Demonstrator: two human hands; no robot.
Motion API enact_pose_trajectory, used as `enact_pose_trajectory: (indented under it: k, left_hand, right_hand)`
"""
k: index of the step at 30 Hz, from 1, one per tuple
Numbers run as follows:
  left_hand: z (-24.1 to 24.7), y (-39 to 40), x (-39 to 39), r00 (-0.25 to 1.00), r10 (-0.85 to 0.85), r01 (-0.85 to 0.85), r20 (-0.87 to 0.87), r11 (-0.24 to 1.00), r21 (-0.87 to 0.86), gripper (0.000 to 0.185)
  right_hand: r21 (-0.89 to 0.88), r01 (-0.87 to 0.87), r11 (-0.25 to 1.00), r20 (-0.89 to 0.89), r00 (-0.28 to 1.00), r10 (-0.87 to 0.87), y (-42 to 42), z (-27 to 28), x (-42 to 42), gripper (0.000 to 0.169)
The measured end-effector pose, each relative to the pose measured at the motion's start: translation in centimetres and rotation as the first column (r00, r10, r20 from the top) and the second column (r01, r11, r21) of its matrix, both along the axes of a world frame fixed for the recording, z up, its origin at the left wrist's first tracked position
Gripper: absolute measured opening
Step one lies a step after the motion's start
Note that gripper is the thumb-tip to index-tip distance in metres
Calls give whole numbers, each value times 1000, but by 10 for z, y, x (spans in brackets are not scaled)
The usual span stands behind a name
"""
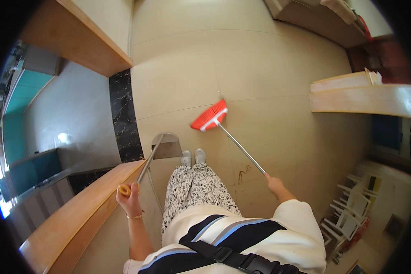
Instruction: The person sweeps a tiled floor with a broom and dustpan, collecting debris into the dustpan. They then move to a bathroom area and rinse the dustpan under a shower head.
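Observation:
My left hand (129,199) is closed around the yellow-ended metal handle of a long-handled dustpan (166,149), whose grey pan rests on the tiled floor just ahead and to the left of my shoes. In my right hand (275,185) is the metal handle of a broom (210,116) with red bristles and a white and red head. The broom head lies low over the floor, ahead and to the right of the dustpan, apart from it. A tiny light speck (219,91) shows on the floor just beyond the bristles.
At the left, a black marbled threshold strip (123,116) runs between wooden door frames (89,44) to a grey-floored room with teal cabinets. A wooden panel end (359,99) juts in from the right. White stacked chairs (351,209) stand at the lower right. Brownish marks (244,173) show on the floor.

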State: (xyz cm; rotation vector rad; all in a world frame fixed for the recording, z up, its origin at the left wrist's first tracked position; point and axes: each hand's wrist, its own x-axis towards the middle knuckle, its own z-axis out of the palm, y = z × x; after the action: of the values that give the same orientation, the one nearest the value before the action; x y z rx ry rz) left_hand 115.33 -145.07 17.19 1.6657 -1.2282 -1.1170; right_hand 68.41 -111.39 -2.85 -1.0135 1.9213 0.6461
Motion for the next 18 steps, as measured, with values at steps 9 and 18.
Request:
enact_pose_trajectory:
  k: [9,18]
  left_hand:
    - [-49,-62,-39,982,-158,161,-104,987,17,24]
    - [-89,-75,-47,974,-209,216,-90,974,72,24]
  right_hand:
    - [173,276,946,-196,951,-241,138,134,51,42]
    - [-104,467,878,-240,845,-477,109,164,81,36]
